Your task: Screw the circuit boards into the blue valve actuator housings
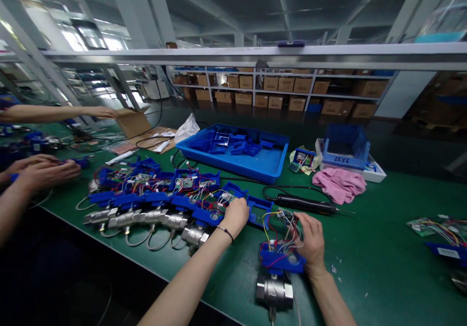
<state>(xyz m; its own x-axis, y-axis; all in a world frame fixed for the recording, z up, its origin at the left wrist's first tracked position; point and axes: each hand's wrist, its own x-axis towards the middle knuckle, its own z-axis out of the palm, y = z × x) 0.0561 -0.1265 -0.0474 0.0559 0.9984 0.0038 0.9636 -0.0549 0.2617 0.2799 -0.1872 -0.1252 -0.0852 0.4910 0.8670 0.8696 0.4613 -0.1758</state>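
Observation:
My left hand has its fingers closed at the left edge of an open blue plastic frame; the fingertips are partly hidden. My right hand grips the edge of a small circuit board with its thumb and fingers. Yellow, red and white wires run from the board down to a blue housing, which sits on top of a metal ball valve near the table's front edge. To the left of my left hand stands a row of similar valves with open, wired blue housings.
Behind the row lies a blue tray with blue plastic parts. A black electric screwdriver, a pink cloth and a blue bin are at right. Another wired unit sits far right. Co-workers' hands work at left.

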